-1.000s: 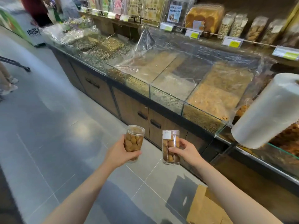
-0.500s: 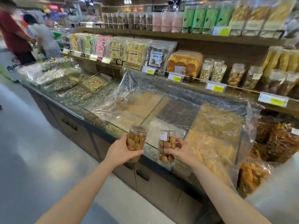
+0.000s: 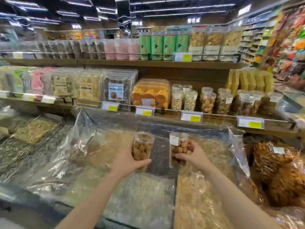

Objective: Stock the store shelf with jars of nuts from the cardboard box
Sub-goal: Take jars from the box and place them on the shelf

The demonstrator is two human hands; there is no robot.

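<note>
Head view. Left hand [image 3: 130,160] is wrapped around a clear plastic jar of nuts [image 3: 142,148], fingers curled under the base, thumb along the near side; jar upright with a slight tilt. Right hand [image 3: 192,154] is closed around a second nut jar [image 3: 178,149], thumb in front, fingers behind; white label sticker near the lid faces the camera. Both jars are held out in front at about the same height, near each other but apart, over the covered bulk bins. One jar per hand likely halves the trips, and upright grips should let them go straight onto the shelf.

Probable target: the middle wooden shelf [image 3: 214,117], where matching clear jars [image 3: 208,100] stand in a row behind yellow price tags [image 3: 191,116]. It lies well beyond the hands, across the bins. The cardboard box is not in view.

Surface: glass-fronted bulk bins [image 3: 140,195] of seeds and grains under a loose, wrinkled clear plastic sheet [image 3: 79,142]; bagged fried snacks [image 3: 280,176] at right.

Room: a store with tiered wooden shelving, green canisters [image 3: 163,47] and bagged goods on the top tier, ceiling strip lights, and more aisles at right, blurred.
</note>
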